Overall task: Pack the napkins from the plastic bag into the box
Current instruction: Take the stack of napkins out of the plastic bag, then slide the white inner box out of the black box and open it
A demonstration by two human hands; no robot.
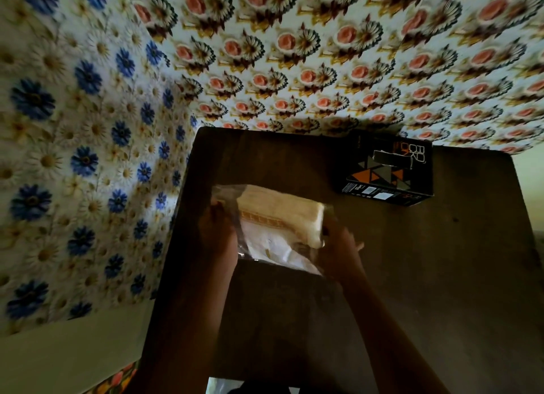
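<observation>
A clear plastic bag (273,250) with a stack of cream napkins (279,212) inside is held over the dark table (412,276). My left hand (219,231) grips the bag's left side. The bag's right end, by the napkin stack, is in my right hand (338,243). A black box (388,171) with orange and grey triangles lies at the table's far right, well apart from both hands. Its top has a narrow slot.
Flowered cloth covers the wall behind the table (323,55) and the surface to the left (73,158). The table's left edge runs close to my left hand. A bit of plastic (217,386) shows at the near table edge.
</observation>
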